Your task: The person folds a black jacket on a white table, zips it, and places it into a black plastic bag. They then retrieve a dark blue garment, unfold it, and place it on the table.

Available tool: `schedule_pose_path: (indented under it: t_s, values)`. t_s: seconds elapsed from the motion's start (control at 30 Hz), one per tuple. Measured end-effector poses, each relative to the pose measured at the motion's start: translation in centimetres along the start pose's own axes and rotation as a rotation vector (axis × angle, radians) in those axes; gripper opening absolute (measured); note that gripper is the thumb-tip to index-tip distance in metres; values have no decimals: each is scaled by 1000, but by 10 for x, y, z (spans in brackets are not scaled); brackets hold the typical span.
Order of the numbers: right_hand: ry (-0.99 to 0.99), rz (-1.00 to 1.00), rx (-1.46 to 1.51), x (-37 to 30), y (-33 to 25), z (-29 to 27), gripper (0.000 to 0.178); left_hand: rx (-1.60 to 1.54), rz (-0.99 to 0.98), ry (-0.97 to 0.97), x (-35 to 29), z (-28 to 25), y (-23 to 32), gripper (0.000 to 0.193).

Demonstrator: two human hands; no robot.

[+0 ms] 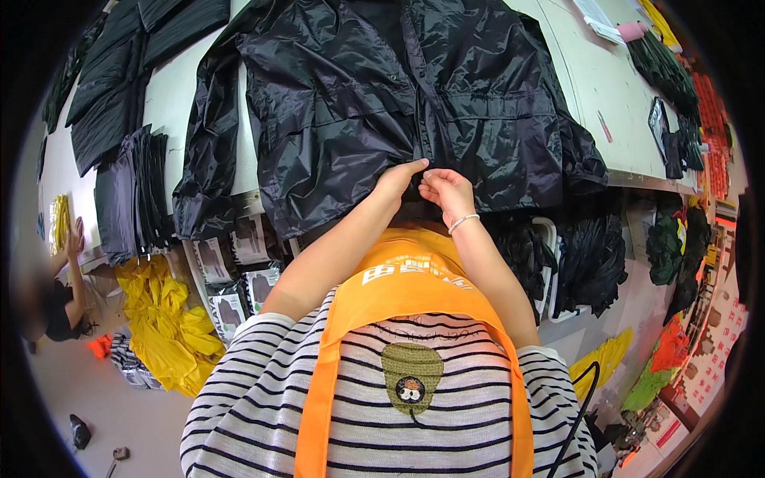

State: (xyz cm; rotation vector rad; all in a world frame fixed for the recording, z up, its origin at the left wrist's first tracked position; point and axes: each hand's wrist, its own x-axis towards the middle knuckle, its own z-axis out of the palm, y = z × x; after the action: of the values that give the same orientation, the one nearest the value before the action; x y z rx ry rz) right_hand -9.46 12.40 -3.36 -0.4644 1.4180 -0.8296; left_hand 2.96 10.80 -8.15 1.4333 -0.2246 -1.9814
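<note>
A shiny black jacket [335, 119] lies spread on the white table, its front hem hanging at the near edge. My left hand [394, 182] is closed on the jacket at the bottom of its front opening, thumb stretched toward the front flap [425, 131]. Close beside it, my right hand [448, 193] has its fingers curled in a pinch by the lower end of that flap. What lies between those fingertips is too small to make out. One jacket sleeve [209, 143] trails to the left, the other [582, 151] to the right.
Folded black garments [119, 88] are stacked on the white table [179, 88] at left. Yellow fabric [163, 327] hangs below, near another person's hand [74, 237]. Black garments [591, 259] fill the space under the table at right. A small pink-red tool [605, 126] lies on top.
</note>
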Motion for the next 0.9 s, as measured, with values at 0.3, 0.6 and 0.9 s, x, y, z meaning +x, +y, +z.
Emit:
schedule_pose_path:
  t_s: [0.3,0.6,0.9]
  values:
    - [114,154,0,-4,3,0,7,88,113,127,-16,13,-2,41]
    - [101,154,160,3,6,-5,12,25,45,-22,-16,8,6,32]
    - [-33,179,453,-18,-1,-14,7,-218,83,-119,-47,-9,3,20]
